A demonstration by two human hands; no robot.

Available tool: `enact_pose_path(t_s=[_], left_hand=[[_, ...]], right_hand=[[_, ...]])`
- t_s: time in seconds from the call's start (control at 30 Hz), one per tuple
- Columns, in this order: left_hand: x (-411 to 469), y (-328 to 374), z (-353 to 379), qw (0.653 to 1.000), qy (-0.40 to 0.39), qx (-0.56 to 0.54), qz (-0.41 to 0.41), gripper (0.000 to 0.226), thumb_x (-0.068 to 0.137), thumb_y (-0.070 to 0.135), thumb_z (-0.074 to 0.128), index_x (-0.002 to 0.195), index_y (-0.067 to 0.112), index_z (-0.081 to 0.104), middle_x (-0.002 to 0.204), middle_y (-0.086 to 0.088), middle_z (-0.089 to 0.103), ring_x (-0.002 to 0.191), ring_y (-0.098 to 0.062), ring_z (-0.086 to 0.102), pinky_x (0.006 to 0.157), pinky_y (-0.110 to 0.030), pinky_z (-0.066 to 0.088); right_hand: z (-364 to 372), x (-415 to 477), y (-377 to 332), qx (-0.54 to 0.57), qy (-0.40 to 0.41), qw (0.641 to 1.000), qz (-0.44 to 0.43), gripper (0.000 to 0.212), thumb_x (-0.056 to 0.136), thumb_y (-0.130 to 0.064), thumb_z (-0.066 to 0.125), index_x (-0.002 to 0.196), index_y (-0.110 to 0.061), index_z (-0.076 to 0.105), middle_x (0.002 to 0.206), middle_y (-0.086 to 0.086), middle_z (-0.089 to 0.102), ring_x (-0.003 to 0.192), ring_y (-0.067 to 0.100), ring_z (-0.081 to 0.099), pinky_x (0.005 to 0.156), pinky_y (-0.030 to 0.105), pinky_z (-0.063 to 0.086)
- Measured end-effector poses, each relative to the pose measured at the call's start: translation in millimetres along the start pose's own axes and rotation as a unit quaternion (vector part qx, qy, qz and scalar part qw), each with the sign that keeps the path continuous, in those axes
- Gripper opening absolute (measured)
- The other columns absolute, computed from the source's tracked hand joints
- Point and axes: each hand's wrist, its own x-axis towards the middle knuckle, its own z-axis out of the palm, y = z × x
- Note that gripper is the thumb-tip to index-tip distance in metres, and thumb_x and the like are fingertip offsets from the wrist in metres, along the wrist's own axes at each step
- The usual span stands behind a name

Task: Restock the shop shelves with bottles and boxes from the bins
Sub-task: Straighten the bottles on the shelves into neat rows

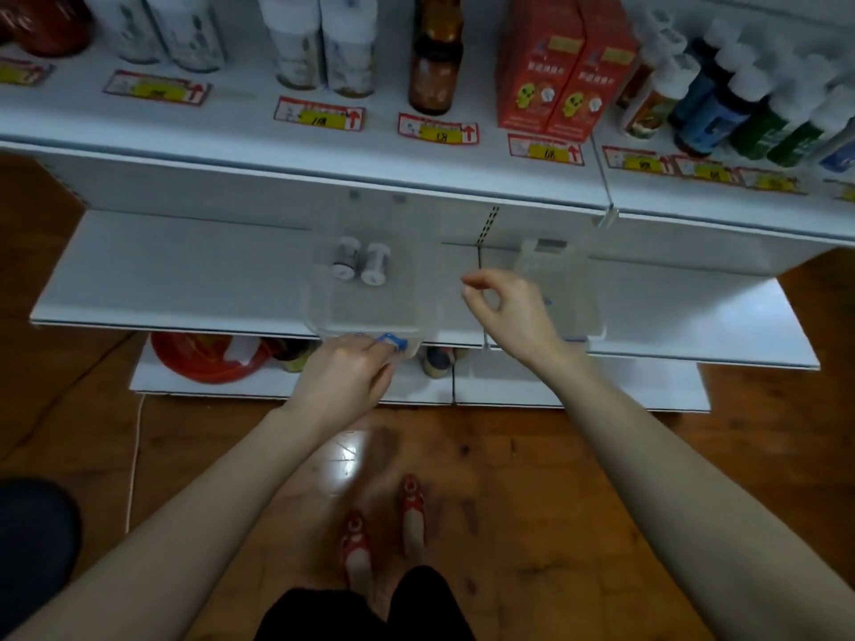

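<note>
A clear plastic bin (370,323) sits on the white middle shelf (162,279) with two small white bottles (361,263) lying at its far end. My left hand (344,377) grips the bin's near rim, by a blue clip (393,340). My right hand (504,307) hovers over the shelf between this bin and a second clear bin (555,289); its fingers are loosely curled and hold nothing. The second bin looks empty.
The upper shelf (231,127) carries white bottles (319,39), a brown bottle (435,53), orange boxes (562,62) and coloured bottles (740,104) above price tags. A red bag (203,358) and small jars lie on the bottom shelf. Wooden floor lies below.
</note>
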Motion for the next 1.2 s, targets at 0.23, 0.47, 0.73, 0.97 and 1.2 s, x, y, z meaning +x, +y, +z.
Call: enact_pose_path(t_s=[0.23, 0.47, 0.73, 0.97, 1.2], left_hand=[[2.3, -43.0, 35.0, 0.999, -0.010, 0.008, -0.051, 0.038, 0.080, 0.026, 0.038, 0.076, 0.003, 0.069, 0.068, -0.012, 0.066, 0.060, -0.030, 0.062, 0.055, -0.031, 0.052], [17.6, -86.9, 77.3, 0.995, 0.036, 0.016, -0.091, 0.037, 0.083, 0.025, 0.039, 0.071, 0.003, 0.067, 0.063, -0.013, 0.062, 0.057, -0.031, 0.058, 0.052, -0.031, 0.048], [39.9, -136.3, 127.8, 0.987, 0.118, 0.004, -0.111, 0.033, 0.083, 0.020, 0.043, 0.073, -0.001, 0.066, 0.066, -0.016, 0.063, 0.060, -0.033, 0.059, 0.055, -0.036, 0.051], [62.9, -155.6, 147.6, 0.974, 0.187, -0.003, -0.129, 0.030, 0.083, 0.019, 0.044, 0.072, 0.001, 0.066, 0.070, -0.014, 0.062, 0.067, -0.032, 0.060, 0.060, -0.036, 0.043], [66.3, -161.5, 157.3, 0.972, 0.207, -0.009, -0.115, 0.025, 0.083, 0.014, 0.049, 0.067, 0.001, 0.065, 0.066, -0.013, 0.061, 0.063, -0.031, 0.059, 0.060, -0.037, 0.040]], right_hand=[[71.6, 44.3, 19.8, 0.000, -0.068, 0.998, -0.010, 0.026, 0.091, -0.012, 0.052, 0.112, -0.002, 0.063, 0.113, 0.014, 0.065, 0.106, 0.025, 0.058, 0.088, 0.025, 0.039], [159.3, 111.1, 36.6, 0.015, -0.103, 0.994, 0.045, 0.030, 0.089, -0.013, 0.052, 0.116, 0.000, 0.058, 0.111, 0.020, 0.063, 0.103, 0.033, 0.058, 0.087, 0.030, 0.041], [258.4, 179.0, 80.6, 0.014, -0.141, 0.975, 0.171, 0.042, 0.095, -0.025, 0.045, 0.131, -0.003, 0.041, 0.136, 0.015, 0.046, 0.123, 0.028, 0.045, 0.088, 0.022, 0.035], [303.9, 227.4, 112.1, 0.061, -0.100, 0.964, 0.239, 0.053, 0.090, -0.030, 0.054, 0.134, -0.003, 0.040, 0.135, 0.015, 0.048, 0.122, 0.028, 0.048, 0.090, 0.025, 0.040], [330.5, 247.3, 137.7, 0.080, -0.131, 0.946, 0.285, 0.075, 0.080, -0.035, 0.067, 0.136, -0.001, 0.033, 0.134, 0.018, 0.046, 0.117, 0.033, 0.053, 0.068, 0.029, 0.048]])
